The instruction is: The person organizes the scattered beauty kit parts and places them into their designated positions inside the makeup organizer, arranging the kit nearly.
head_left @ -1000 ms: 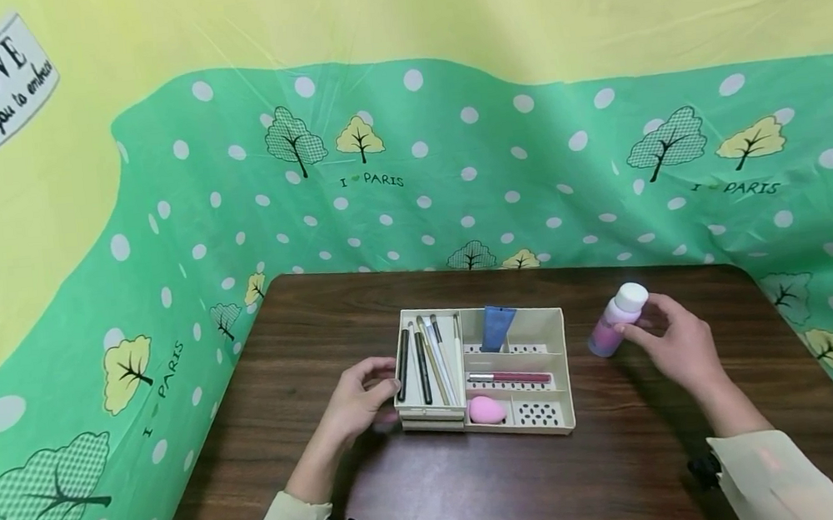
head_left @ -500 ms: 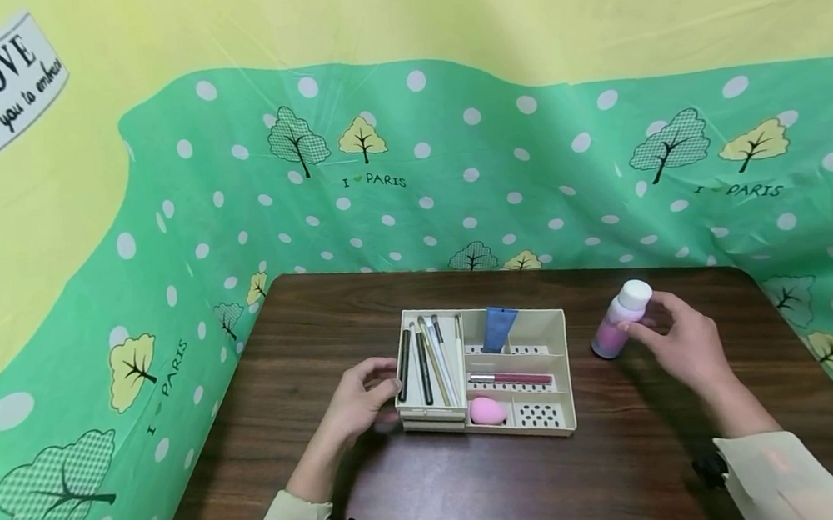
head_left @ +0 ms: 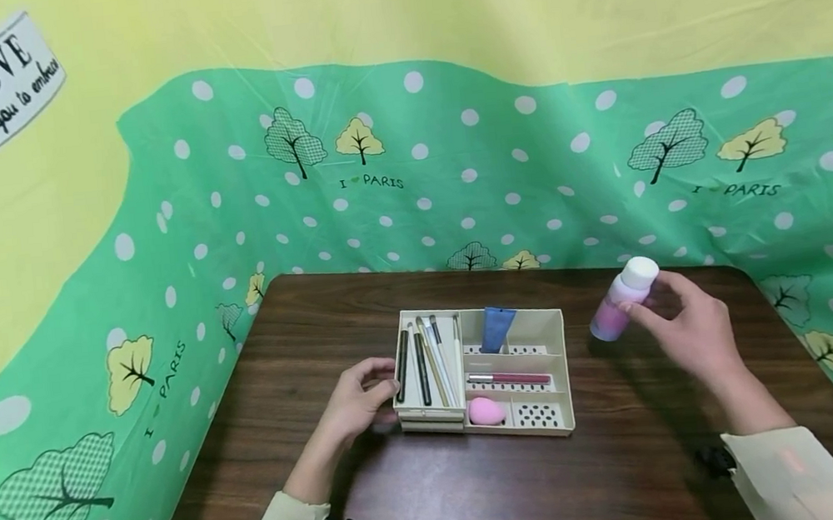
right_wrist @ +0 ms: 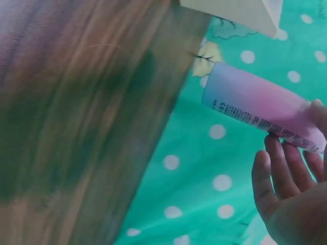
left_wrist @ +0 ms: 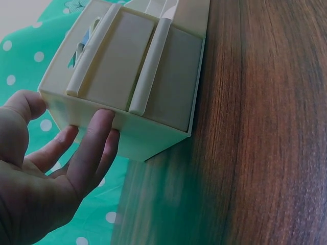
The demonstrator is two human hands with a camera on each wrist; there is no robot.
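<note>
My right hand (head_left: pixel 695 338) pinches a pink-and-white bottle (head_left: pixel 613 315) with a white cap between thumb and fingers. Tilted, it is held above the table right of a cream makeup organizer (head_left: pixel 432 422); the right wrist view shows the bottle's (right_wrist: pixel 260 102) printed label and bare base. Against the organizer's left side rests my left hand (head_left: pixel 357 400), fingertips on the wall and thumb at the upper edge. In the organizer lie several brushes and pencils (head_left: pixel 424 368), a blue tube (head_left: pixel 497 329), a lip gloss tube (head_left: pixel 511 379) and a pink makeup sponge (head_left: pixel 486 411).
A dark wooden table (head_left: pixel 484 496) carries everything. Behind it and along the left hangs a green and yellow patterned cloth (head_left: pixel 396 203). Drawer fronts (left_wrist: pixel 115 61) with ledge handles show in the left wrist view. The organizer's front right compartment (head_left: pixel 540 414) has a perforated base.
My right hand has raised the bottle up and slightly to the right. The left hand and the organizer stay in place.
</note>
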